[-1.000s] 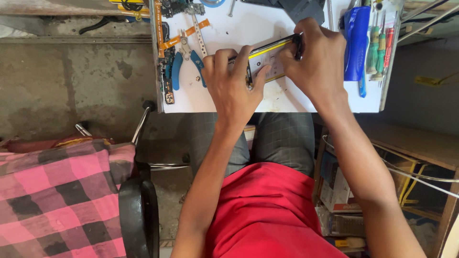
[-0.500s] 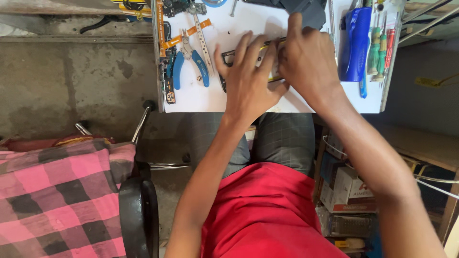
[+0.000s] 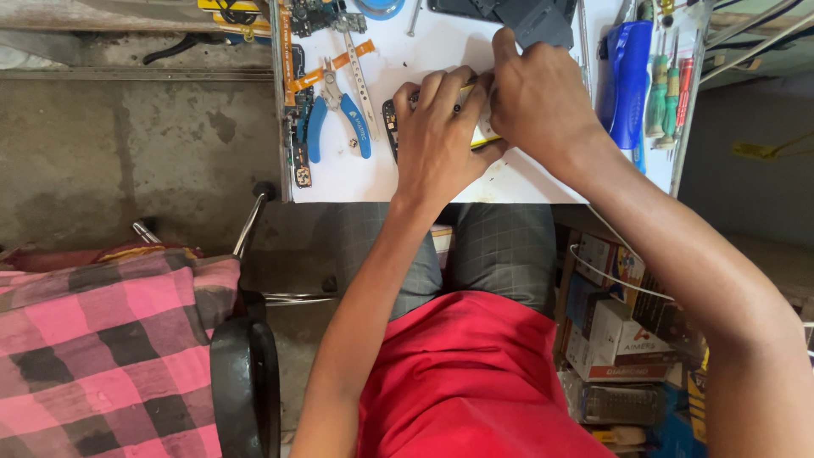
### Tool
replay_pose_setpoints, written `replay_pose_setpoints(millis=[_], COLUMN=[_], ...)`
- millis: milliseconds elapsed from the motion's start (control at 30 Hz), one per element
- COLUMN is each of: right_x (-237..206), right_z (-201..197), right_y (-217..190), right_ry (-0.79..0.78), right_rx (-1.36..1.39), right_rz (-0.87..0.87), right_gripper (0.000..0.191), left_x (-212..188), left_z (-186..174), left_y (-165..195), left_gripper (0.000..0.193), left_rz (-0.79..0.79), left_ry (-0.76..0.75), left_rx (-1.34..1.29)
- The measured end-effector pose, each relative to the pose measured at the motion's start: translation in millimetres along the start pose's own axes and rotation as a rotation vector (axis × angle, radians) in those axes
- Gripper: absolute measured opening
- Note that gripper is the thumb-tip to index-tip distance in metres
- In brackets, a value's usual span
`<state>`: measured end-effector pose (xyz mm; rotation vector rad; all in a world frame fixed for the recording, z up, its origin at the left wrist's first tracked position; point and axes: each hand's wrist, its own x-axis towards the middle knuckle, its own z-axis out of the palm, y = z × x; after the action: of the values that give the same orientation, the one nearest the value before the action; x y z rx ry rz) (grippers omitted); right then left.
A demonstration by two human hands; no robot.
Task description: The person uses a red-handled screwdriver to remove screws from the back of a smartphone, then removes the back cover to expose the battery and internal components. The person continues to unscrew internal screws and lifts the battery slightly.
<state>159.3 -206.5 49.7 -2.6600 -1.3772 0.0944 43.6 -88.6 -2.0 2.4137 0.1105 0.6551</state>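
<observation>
Both hands gripped a small phone frame on the white table: left hand covering it, right hand pinching its edge. It seemed thin, light, fragile; best held by edges.

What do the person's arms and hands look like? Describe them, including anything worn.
Both arms are bare up to the frame edge; no sleeves, gloves or watch show. The left hand and right hand show no rings or markings. A red shirt and grey checked trousers are worn.

Red short-sleeved shirt, grey checked trousers, bare forearms, no rings or watch visible on either wrist
</observation>
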Motion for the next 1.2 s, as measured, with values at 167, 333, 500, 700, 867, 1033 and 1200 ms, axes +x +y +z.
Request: replay_pose_setpoints(millis=[167,333,500,700,867,1033,1200], right_x=[-6,-8,-13,-24,-43,-62,-80], right_z=[-10,-12,-16,-19,-4,12,10], right_y=[9,15,21,30,35,34,30], right_ry=[0.028,0.049,0.073,0.085,0.177,0.265,0.268], right_rx=[0.072,0.126,0.201,0.425,0.677,0.915,1.053], right_rz=[-0.066,-0.045,-0.08,-0.014,0.151,0.26,0.347], right_gripper=[0.029,0.018,0.013,0.016,0.011,0.005,0.013], left_x=[0,0,0,0,-3,-5,-5], left_z=[-1,0,1,1,2,1,1], left_y=[0,0,0,-2,-2,-2,-4], left_gripper=[0.08,0.081,0.081,0.083,0.086,0.087,0.086], left_rz=[0.012,0.005,-0.007,0.002,-0.005,0.001,0.009], left_ry=[0.005,0.004,-0.002,-0.005,-0.01,-0.017,-0.015], left_rx=[0.004,-0.004,-0.005,0.026,0.02,0.023,0.025])
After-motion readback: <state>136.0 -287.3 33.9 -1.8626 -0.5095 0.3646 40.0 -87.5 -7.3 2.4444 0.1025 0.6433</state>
